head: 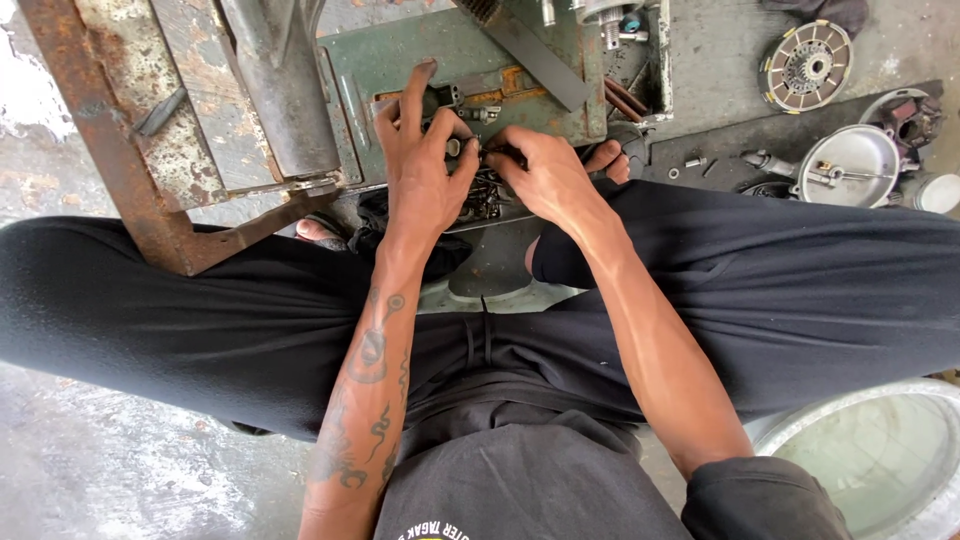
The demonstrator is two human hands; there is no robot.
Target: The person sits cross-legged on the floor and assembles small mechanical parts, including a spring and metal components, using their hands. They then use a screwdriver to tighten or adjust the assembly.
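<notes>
Down between the seated person's knees, the head view shows both hands meeting over a green metal toolbox (400,60) that sits open on the concrete floor. The left hand (420,165) lies across the near edge of the toolbox, its index finger stretched out toward the far side while thumb and remaining fingers pinch a small metal part (458,146). The right hand (545,175) comes in from the other side, fingers curled and clenched on the same small part, so the two hands touch at their fingertips. Just below the hands, at the toolbox's near edge, lies a dark greasy chain bundle (485,198). Left of the toolbox stands a rusty steel frame (120,150). Right of the toolbox, well apart, a round silver engine cover (858,165) rests on a dark mat, and beyond it a ribbed clutch disc (808,66).
</notes>
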